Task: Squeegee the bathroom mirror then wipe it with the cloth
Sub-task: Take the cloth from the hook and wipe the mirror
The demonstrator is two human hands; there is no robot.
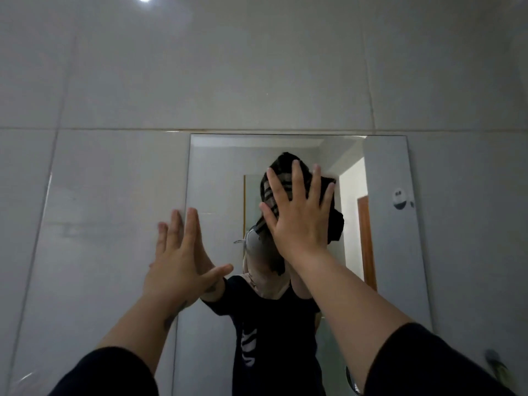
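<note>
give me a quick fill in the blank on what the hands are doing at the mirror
1. The right hand presses a dark ____ flat against the mirror.
2. The left hand rests at the mirror's ____ edge, fingers spread.
3. Neither hand holds a ____.
4. The wall around the mirror is covered in pale ____.

Missing words: cloth; left; squeegee; tiles

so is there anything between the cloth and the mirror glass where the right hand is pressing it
Nothing visible. The right hand lies flat with spread fingers on the dark cloth, which sits against the mirror. The left hand rests at the mirror's left edge, clear of the cloth.
</note>
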